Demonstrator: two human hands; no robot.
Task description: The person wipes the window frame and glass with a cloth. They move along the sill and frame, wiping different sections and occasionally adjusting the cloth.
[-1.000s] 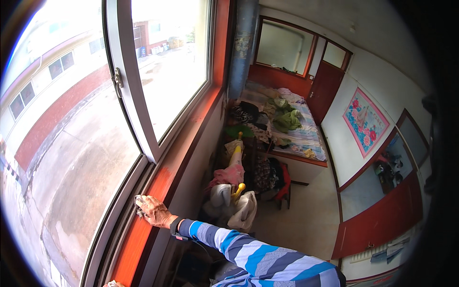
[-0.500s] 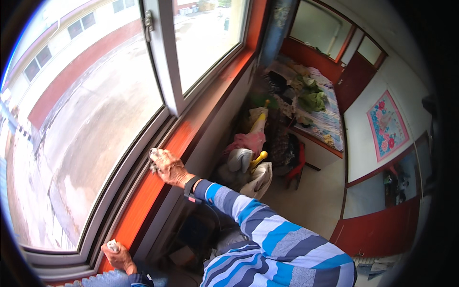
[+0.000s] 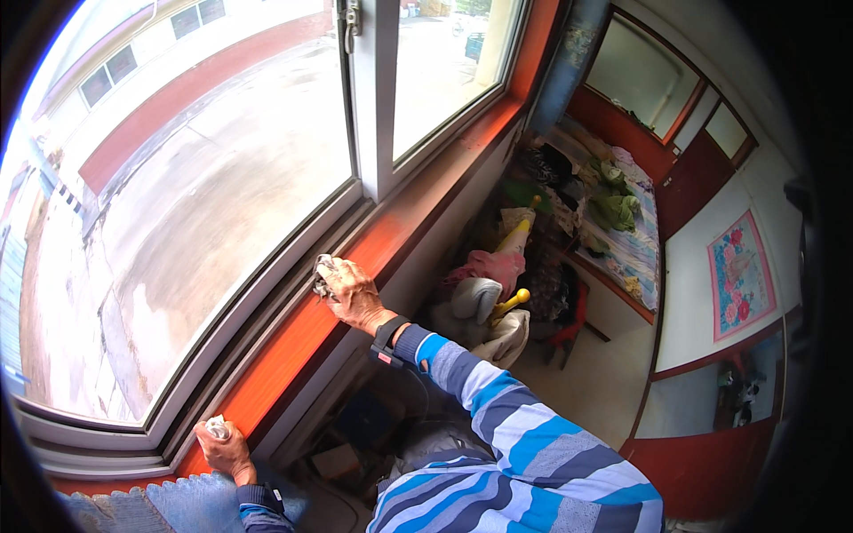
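Head view shows my right hand [image 3: 354, 293] with fingers curled tight on a crumpled cloth [image 3: 322, 268], pressed against the window track where it meets the orange sill [image 3: 293, 342]. It has slid along the sill since a moment ago, so wiping is moving along the frame. Lower down, my left hand [image 3: 227, 451] now grips a small white wad [image 3: 216, 428] on the sill's near end.
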